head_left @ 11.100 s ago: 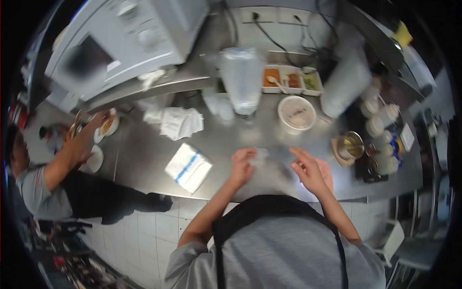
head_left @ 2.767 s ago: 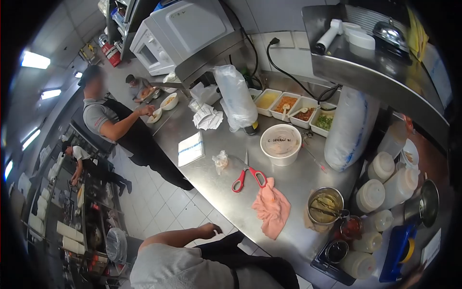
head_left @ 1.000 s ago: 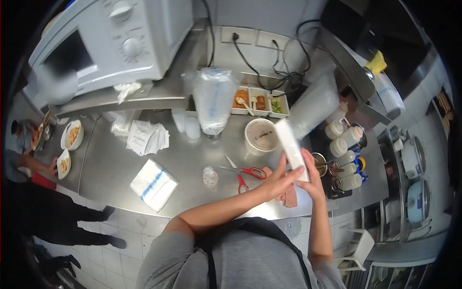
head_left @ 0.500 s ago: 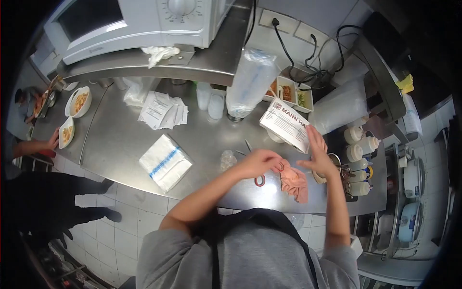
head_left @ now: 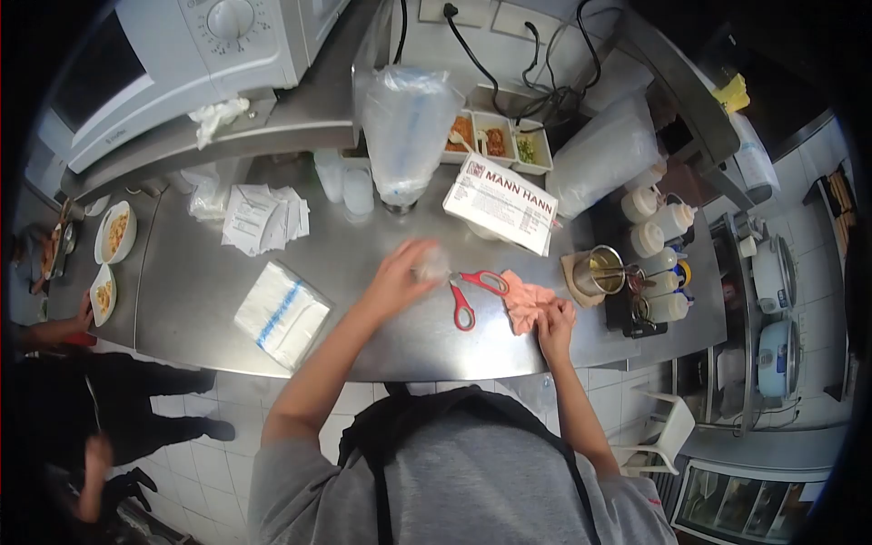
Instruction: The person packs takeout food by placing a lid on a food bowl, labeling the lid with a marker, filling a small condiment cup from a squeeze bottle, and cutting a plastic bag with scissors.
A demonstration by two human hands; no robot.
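My left hand point(head_left: 398, 280), a little blurred, is over the steel counter with its fingers closed around a crumpled wad of clear plastic point(head_left: 432, 265). Red-handled scissors point(head_left: 463, 305) lie just right of it, their blades pointing toward the plastic. My right hand point(head_left: 556, 329) pinches the right edge of a rumpled pink cloth point(head_left: 522, 304), which rests flat on the counter beside the scissors. Behind the cloth, a white printed card or box point(head_left: 501, 202) marked "MANN HANN" leans tilted over a pale bowl-like thing, mostly hidden.
A folded plastic pack point(head_left: 283, 313) and paper slips point(head_left: 263, 220) lie left. A bagged stack point(head_left: 409, 127) stands behind, near food trays point(head_left: 495, 141). A metal pot point(head_left: 601, 271) and squeeze bottles point(head_left: 647, 240) stand right. Another person's hand point(head_left: 86, 311) is by bowls far left.
My right hand has left the printed card and come down onto the pink cloth. My left hand has moved left from the scissors to the clear plastic. The camera view has shifted.
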